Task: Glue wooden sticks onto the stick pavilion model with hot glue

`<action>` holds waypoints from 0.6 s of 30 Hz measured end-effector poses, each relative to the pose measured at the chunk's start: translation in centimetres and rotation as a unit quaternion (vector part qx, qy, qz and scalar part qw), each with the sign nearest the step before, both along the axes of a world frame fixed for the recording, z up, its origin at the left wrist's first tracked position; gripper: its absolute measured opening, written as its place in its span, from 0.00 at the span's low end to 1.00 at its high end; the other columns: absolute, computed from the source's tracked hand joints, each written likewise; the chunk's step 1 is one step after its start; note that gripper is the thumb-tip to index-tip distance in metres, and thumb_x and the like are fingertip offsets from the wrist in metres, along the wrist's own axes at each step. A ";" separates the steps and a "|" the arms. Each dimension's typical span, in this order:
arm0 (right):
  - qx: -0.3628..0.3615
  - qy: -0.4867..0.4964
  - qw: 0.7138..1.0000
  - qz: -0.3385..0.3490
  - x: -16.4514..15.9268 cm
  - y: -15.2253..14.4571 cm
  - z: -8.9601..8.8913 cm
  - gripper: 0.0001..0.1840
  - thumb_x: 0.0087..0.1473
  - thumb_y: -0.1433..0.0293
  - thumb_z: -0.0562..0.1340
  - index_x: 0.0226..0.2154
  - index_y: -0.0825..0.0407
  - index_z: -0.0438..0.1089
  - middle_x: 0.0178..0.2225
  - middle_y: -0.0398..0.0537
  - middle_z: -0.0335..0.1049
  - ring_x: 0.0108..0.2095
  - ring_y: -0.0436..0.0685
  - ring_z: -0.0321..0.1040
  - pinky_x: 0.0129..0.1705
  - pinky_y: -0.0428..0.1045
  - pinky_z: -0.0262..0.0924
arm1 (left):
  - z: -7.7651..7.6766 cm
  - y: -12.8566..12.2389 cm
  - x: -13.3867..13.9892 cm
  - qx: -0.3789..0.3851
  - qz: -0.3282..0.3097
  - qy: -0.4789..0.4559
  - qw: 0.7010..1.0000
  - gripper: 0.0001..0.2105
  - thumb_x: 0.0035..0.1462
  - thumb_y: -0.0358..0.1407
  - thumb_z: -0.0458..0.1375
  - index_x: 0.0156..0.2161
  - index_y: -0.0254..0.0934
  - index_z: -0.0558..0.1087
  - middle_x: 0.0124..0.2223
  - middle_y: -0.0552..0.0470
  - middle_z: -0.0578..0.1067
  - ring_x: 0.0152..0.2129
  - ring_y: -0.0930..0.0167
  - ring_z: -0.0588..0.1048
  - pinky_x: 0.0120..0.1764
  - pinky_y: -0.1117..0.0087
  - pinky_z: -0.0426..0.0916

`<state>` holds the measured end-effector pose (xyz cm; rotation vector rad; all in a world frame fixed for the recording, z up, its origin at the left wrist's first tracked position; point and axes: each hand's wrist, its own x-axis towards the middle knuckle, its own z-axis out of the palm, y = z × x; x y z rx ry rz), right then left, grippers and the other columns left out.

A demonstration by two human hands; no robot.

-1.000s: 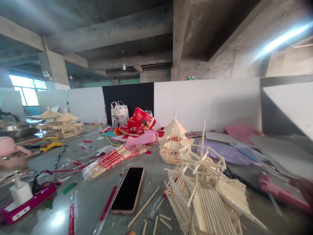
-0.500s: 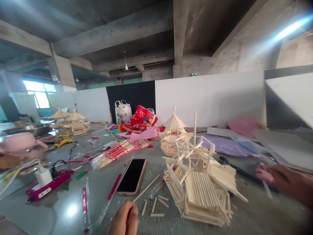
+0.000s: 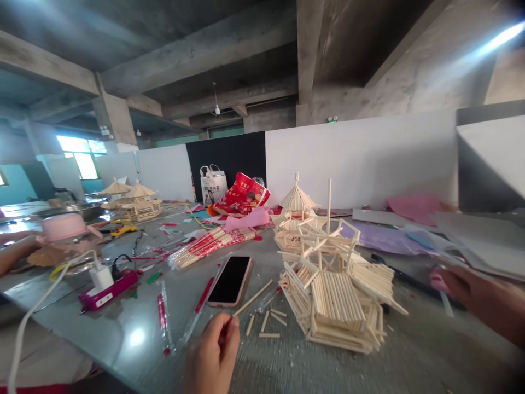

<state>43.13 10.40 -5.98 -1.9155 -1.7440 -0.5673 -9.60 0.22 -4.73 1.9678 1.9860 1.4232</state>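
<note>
My left hand (image 3: pixel 215 347) is closed around the near end of a thin wooden stick (image 3: pixel 256 294), which points away to the right over the table. Several short cut pieces of stick (image 3: pixel 269 335) lie just beyond my fingers. To their right stands a partly built wooden stick pavilion (image 3: pixel 338 303), with slatted roof panels, an open frame on top and one tall upright stick. Off at the right edge, my right hand (image 3: pixel 473 295) grips a small pink tool (image 3: pixel 439 280) with a pale strip sticking down from it; its kind is blurred.
A phone (image 3: pixel 230 280), bundled sticks (image 3: pixel 211 246) and a magenta power strip (image 3: pixel 109 290) lie left. Behind the build stands a pavilion with a pointed roof (image 3: pixel 297 198). A black-handled tool (image 3: pixel 404 276) is at right. Another person's arm (image 3: pixel 18 251) shows far left.
The view has shifted, so the table's left edge and another person's arm now show. Both hands keep their grip, the left on the stick and the right on the pink tool.
</note>
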 end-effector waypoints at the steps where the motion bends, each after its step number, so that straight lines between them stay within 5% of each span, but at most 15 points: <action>1: -0.014 0.014 1.000 0.008 0.1 0.0 0.0 0.21 0.46 0.43 0.45 0.33 0.37 0.59 0.31 0.35 0.65 0.29 0.55 0.65 0.23 0.49 0.57 | 0.1 0.0 0.0 -0.001 0.005 -0.013 1.000 0.10 0.54 0.41 0.48 0.26 0.41 0.64 0.18 0.60 0.66 0.15 0.74 0.67 0.22 0.77 0.60; 7: 0.034 -0.054 0.998 -0.012 -0.6 -0.9 1.1 0.20 0.53 0.53 0.40 0.41 0.39 0.59 0.41 0.39 0.61 0.37 0.55 0.62 0.27 0.50 0.59 | 0.4 0.0 -0.5 -0.048 -0.010 -0.005 0.999 0.09 0.52 0.41 0.49 0.32 0.40 0.68 0.24 0.56 0.74 0.19 0.72 0.71 0.24 0.75 0.65; 18: 0.106 -0.097 0.989 0.025 -2.3 -1.4 2.5 0.22 0.57 0.58 0.39 0.36 0.50 0.63 0.37 0.42 0.61 0.38 0.53 0.59 0.36 0.50 0.56 | 0.2 0.6 -1.1 -0.069 0.007 0.033 0.997 0.10 0.50 0.43 0.50 0.33 0.43 0.70 0.28 0.57 0.77 0.24 0.72 0.75 0.27 0.77 0.67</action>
